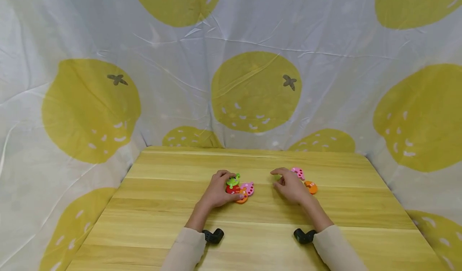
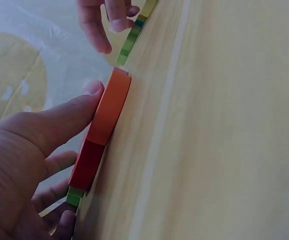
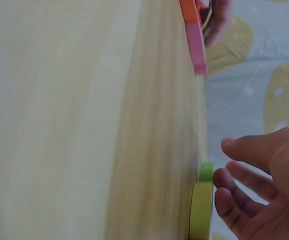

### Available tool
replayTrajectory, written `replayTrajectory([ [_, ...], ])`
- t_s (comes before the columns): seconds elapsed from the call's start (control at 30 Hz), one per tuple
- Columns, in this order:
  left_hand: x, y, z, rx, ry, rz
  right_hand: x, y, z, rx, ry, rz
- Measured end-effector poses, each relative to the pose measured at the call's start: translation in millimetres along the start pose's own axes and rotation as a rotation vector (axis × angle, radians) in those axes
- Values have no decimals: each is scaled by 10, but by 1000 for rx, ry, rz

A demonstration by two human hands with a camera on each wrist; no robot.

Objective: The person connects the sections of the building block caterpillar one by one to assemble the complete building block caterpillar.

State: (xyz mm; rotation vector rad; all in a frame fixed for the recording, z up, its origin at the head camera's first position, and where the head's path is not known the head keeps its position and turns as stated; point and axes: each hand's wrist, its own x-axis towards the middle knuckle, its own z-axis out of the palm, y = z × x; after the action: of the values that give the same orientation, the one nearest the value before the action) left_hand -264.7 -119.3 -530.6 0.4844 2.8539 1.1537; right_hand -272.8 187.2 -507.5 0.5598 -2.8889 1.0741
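Flat numbered puzzle pieces lie joined on the table: a green smiling head [image 1: 232,180], a red piece [image 1: 231,189], an orange piece [image 1: 242,199] and a pink dotted piece [image 1: 249,188]. My left hand [image 1: 217,191] holds this group from its left, thumb at the orange piece and fingertips by the head. To the right, my right hand [image 1: 291,187] is over a second group, fingers loosely bent and thumb apart, gripping nothing. Its fingertips are close beside a green piece [image 3: 207,171] and a yellow piece [image 3: 201,210]. The hand partly hides this group.
Beyond the right hand lie a pink dotted piece [image 1: 298,172] and an orange piece [image 1: 311,187] marked 10. The wooden table [image 1: 162,223] ends at a lemon-print cloth [image 1: 180,78] behind. Black wrist devices sit at both sleeves.
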Motion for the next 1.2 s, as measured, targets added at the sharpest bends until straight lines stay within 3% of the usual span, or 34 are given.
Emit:
replayTrajectory([
  [0.27, -31, 20, 26, -21, -3, -14, -3, 233, -112, -65, 37, 1],
  [0.67, -72, 56, 29, -14, -3, -47, 65, 269, -39, -138, -4, 15],
  [0.87, -46, 87, 25, -32, 24, -82, 107, 270, -67, -130, -5, 17],
  [1.2, -18, 39, 3, 5, 5, -18, 104, 183, -121, -39, -19, 11],
])
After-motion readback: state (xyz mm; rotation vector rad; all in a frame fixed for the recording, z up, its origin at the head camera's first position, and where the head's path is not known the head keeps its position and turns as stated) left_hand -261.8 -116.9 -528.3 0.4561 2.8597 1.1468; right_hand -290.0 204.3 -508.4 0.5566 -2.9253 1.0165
